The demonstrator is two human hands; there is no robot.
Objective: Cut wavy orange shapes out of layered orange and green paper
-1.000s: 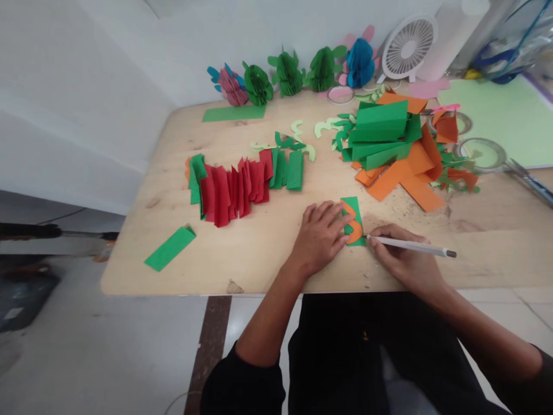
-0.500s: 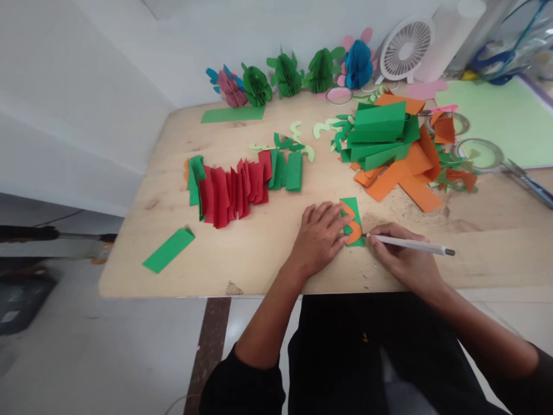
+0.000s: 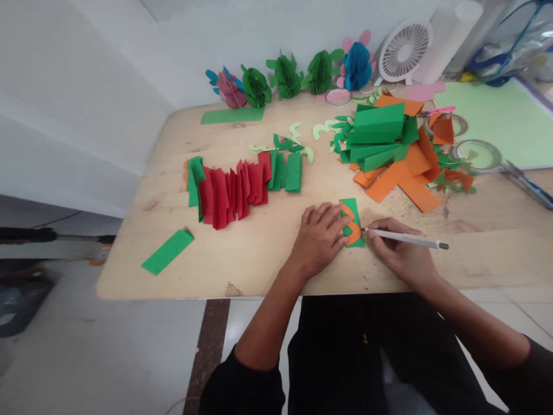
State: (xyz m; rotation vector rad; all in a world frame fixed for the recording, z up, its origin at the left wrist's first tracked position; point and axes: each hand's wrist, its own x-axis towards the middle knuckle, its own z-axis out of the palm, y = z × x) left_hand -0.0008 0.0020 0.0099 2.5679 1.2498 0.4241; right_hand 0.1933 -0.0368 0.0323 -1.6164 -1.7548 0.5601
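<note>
On the table a green paper strip (image 3: 356, 214) lies under an orange paper cutout (image 3: 355, 233) curved like a 3. My left hand (image 3: 320, 235) rests flat across their left side, fingers spread, and its fingertips press on the cutout and hide part of it. In my right hand (image 3: 404, 252) is a slim white pen (image 3: 410, 237), gripped near its point. The pen tip touches down at the right edge of the cutout, over the green strip.
Folded green sheets (image 3: 378, 127) and orange paper pieces (image 3: 417, 187) are heaped beyond my right hand. Folded red papers (image 3: 233, 193) stand to the left. Paper figures (image 3: 288, 78) and a white fan (image 3: 404, 52) line the wall. Scissors (image 3: 527, 183) lie far right.
The pen tip has moved slightly away from me along the cutout's right edge, and the pen's back end has shifted a little left. My left hand stays in place.
</note>
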